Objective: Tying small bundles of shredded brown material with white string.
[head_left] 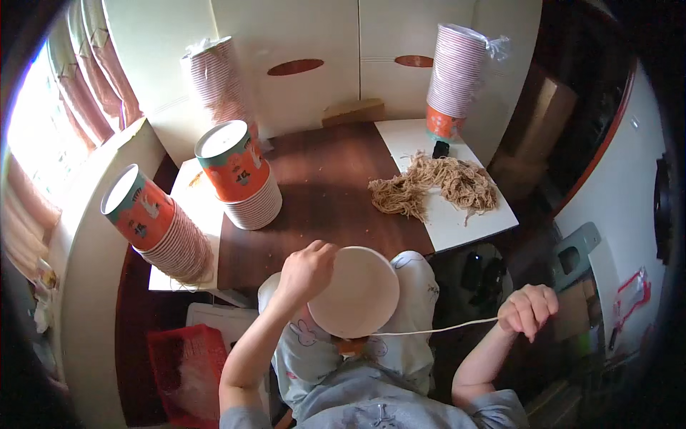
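A paper bucket (361, 297) sits between my knees, its pale inside facing up. My left hand (309, 272) is closed over its far-left rim, and the fingers' far side is hidden. Out to the right, my right hand (529, 312) pinches the end of a thin cream cord (443, 329). That cord runs fairly taut from the near edge of the bucket to my fingers. A tangled heap of tan cords (457, 184) lies on the table's right part.
Upside-down orange and green bucket stacks (232, 168) (157, 222) stand at the table's left. Tall wrapped stacks rise at the back left (214, 79) and back right (457, 71). A small black object (441, 149) lies by the cords. A red basket (187, 372) is at lower left.
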Tool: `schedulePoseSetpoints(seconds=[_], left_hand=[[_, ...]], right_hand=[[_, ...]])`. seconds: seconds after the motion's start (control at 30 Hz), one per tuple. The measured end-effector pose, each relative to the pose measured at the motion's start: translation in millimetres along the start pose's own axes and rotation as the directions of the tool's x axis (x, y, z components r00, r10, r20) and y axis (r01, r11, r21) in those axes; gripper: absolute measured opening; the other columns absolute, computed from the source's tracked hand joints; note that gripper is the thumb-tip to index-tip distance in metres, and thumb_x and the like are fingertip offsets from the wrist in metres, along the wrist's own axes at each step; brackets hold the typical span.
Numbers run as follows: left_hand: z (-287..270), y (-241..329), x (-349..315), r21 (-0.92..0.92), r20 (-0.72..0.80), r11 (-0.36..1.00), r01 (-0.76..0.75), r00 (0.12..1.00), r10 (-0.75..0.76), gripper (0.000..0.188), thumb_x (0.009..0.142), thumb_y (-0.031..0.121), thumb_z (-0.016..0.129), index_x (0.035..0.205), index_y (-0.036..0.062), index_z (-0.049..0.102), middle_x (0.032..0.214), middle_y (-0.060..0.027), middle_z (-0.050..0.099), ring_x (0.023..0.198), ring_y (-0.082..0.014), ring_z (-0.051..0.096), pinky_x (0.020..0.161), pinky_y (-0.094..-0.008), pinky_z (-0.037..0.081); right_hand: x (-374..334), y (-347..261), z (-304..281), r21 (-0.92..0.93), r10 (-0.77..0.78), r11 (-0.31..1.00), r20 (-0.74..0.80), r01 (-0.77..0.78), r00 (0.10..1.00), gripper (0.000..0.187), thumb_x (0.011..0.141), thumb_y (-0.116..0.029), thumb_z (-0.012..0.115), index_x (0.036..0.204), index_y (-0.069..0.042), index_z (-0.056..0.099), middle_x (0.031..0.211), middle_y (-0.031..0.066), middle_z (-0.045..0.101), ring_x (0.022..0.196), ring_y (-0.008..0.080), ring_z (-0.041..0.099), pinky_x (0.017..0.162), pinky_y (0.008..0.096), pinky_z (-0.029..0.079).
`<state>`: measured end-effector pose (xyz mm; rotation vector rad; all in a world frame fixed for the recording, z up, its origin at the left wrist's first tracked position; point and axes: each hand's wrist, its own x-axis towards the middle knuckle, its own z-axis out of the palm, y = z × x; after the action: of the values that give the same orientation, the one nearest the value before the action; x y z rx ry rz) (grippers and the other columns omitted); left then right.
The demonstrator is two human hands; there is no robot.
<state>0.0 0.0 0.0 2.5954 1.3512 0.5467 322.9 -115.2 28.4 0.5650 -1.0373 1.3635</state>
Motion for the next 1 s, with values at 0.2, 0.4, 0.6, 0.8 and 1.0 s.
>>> schedulePoseSetpoints(seconds=[0.2, 0.4, 0.6, 0.8, 1.0], left_hand=[[39, 12, -70, -0.669, -0.097, 0.674, 0.314, 0.862, -0.497, 0.054, 0.066, -0.004, 0.05, 0.117, -0.0029, 0.034, 0.101, -0.0132, 0.05, 0.077, -0.0219, 0.055, 0.066, -0.0296, 0.046], [86, 64, -113, -0.759, -0.149, 0.594, 0.265, 0.818, -0.556, 0.067, 0.069, -0.006, 0.046, 0.128, -0.0031, 0.014, 0.121, -0.0195, 0.031, 0.112, -0.0284, 0.038, 0.095, -0.0351, 0.032], [111, 63, -135, -0.899, -0.021, 0.388, 0.202, 0.865, -0.501, 0.062, 0.077, -0.004, 0.048, 0.127, 0.0, 0.011, 0.114, -0.0184, 0.038, 0.101, -0.0222, 0.049, 0.074, -0.0276, 0.049], [64, 60, -139, -0.843, 0.202, 0.38, 0.381, 0.879, -0.433, 0.065, 0.077, 0.002, 0.055, 0.128, -0.001, 0.015, 0.107, -0.0169, 0.045, 0.09, -0.0229, 0.058, 0.062, -0.0285, 0.052], [45, 40, -137, -0.644, 0.035, 0.657, 0.392, 0.873, -0.487, 0.038, 0.08, 0.003, 0.052, 0.116, -0.0017, 0.043, 0.087, -0.013, 0.061, 0.075, -0.0189, 0.062, 0.059, -0.0281, 0.053]], right_hand=[[13, 50, 20, -0.742, -0.092, 0.607, -0.422, -0.285, 0.902, 0.014, 0.076, -0.009, 0.064, 0.069, 0.003, 0.062, 0.067, 0.0185, 0.061, 0.049, 0.0225, 0.058, 0.047, 0.0326, 0.049], [14, 135, 18, -0.93, 0.223, -0.141, -0.364, -0.34, 0.904, 0.001, 0.071, -0.005, 0.064, 0.073, -0.005, 0.065, 0.075, 0.0043, 0.055, 0.065, 0.0156, 0.056, 0.056, 0.0267, 0.045], [-26, 177, -12, -0.822, 0.302, -0.007, -0.545, -0.57, 0.782, 0.007, 0.077, -0.007, 0.059, 0.079, 0.0, 0.06, 0.076, 0.0097, 0.056, 0.062, 0.0223, 0.057, 0.054, 0.0297, 0.046], [-33, 183, -15, -0.847, 0.286, -0.214, -0.531, -0.487, 0.798, 0.011, 0.079, -0.014, 0.057, 0.082, -0.004, 0.062, 0.073, 0.0117, 0.061, 0.063, 0.0267, 0.06, 0.055, 0.0325, 0.047], [-43, 200, -19, -0.869, 0.304, -0.311, -0.474, -0.384, 0.826, 0.01, 0.078, -0.014, 0.058, 0.084, -0.008, 0.063, 0.073, 0.0094, 0.062, 0.062, 0.0274, 0.06, 0.055, 0.0344, 0.049]])
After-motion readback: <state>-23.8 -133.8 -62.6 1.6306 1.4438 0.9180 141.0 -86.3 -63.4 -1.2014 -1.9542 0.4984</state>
